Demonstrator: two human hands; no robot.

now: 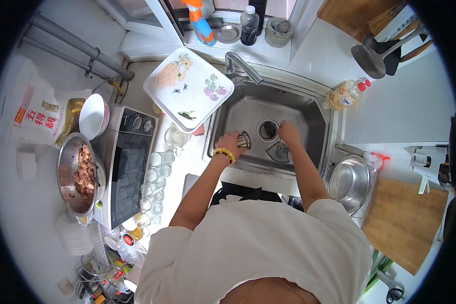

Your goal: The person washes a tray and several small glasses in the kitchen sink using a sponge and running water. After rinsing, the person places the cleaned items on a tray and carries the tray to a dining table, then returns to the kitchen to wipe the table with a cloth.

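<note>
In the stainless steel sink [304, 102], my left hand [228, 141] grips a small shiny metal cup-shaped piece, perhaps a drain basket [244, 140], near the left wall. My right hand [288, 133] is over the basin, just right of the round drain [268, 130], with its fingers curled. Whether those fingers hold anything is hidden from above. Below that hand a thin grey piece, perhaps mesh or film [277, 152], lies on the sink floor. The chrome faucet [245, 67] reaches over the back of the basin, and no water shows from it.
A white patterned tray [190, 91] overlaps the sink's back left corner. Glass mugs [152, 188] line the left counter beside an oven [127, 171], with a steel bowl of meat [81, 174] on top. At right are a steel basin [349, 182] and a wooden cutting board [404, 224].
</note>
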